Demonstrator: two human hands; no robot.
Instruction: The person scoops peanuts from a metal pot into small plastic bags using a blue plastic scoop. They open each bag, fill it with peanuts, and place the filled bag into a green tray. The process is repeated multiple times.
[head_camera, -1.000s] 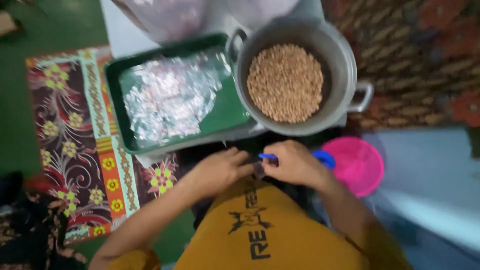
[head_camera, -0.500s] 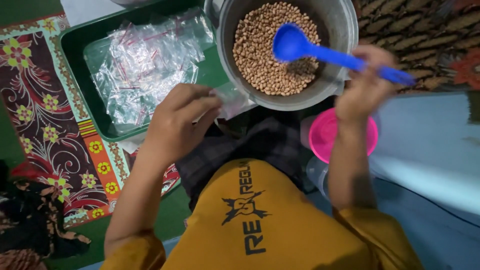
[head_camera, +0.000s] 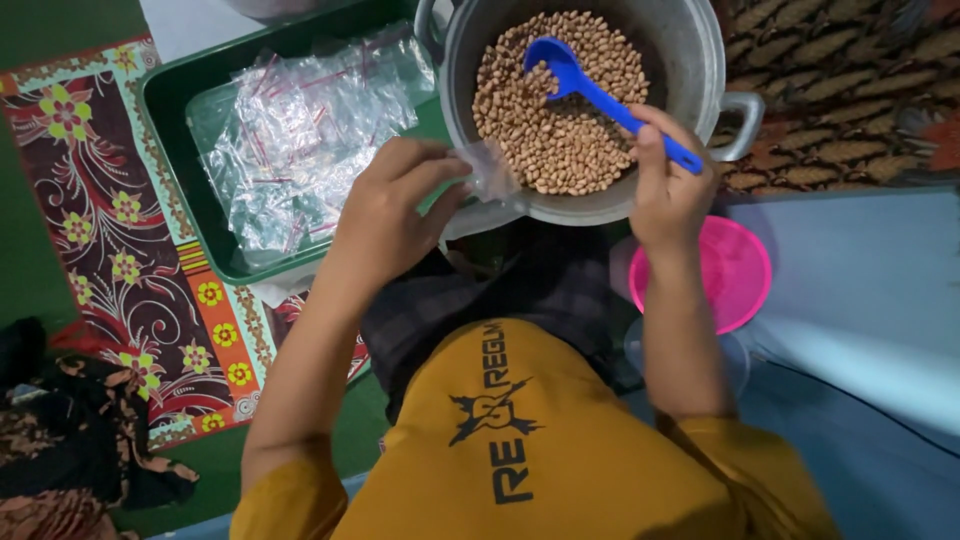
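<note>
My right hand (head_camera: 668, 185) grips the handle of a blue plastic spoon (head_camera: 590, 88), whose bowl rests on the brown beans in a big grey metal pot (head_camera: 700, 70). My left hand (head_camera: 393, 205) pinches a small clear plastic bag (head_camera: 490, 172) at the pot's near rim. Left of the pot, a green tray (head_camera: 175, 150) holds a heap of clear plastic bags (head_camera: 290, 140).
A pink round lid (head_camera: 735, 270) lies below the pot's right side, on a pale blue surface (head_camera: 860, 300). A patterned red mat (head_camera: 110, 260) covers the green floor on the left. Dark cloth (head_camera: 70, 440) sits at the lower left.
The spoon has come down from above the pot into the beans. My left hand moved right with the small bag to the pot's rim. The view has shifted closer.
</note>
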